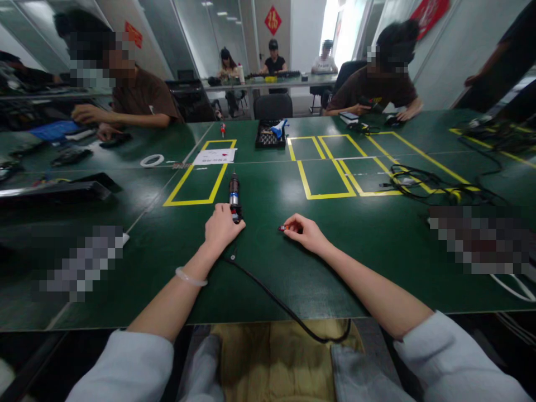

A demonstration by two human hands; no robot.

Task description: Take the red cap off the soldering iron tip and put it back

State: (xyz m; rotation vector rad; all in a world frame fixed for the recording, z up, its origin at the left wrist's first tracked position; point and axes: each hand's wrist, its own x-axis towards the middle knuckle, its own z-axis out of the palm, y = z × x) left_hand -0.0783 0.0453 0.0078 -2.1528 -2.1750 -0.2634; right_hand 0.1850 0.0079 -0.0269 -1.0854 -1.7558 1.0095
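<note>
My left hand (224,226) is closed around the rear part of an electric screwdriver (233,190). The tool lies on the green table, its thin bit pointing away from me. A black cord (276,298) runs from near my left wrist over the table's front edge. To the right, my right hand (305,231) pinches a small red and dark piece (282,228) between thumb and fingers, just at the table surface. What the piece is, I cannot make out. A small round metal bit (233,257) sits by the cord.
Yellow tape rectangles (330,195) mark the green table (259,279). A black tray (270,142) with a blue-and-white item stands farther back. A white paper (215,156), a white ring (152,161) and a red-handled tool (223,129) lie leftward. Tangled black cables (419,178) lie right. Several people sit around.
</note>
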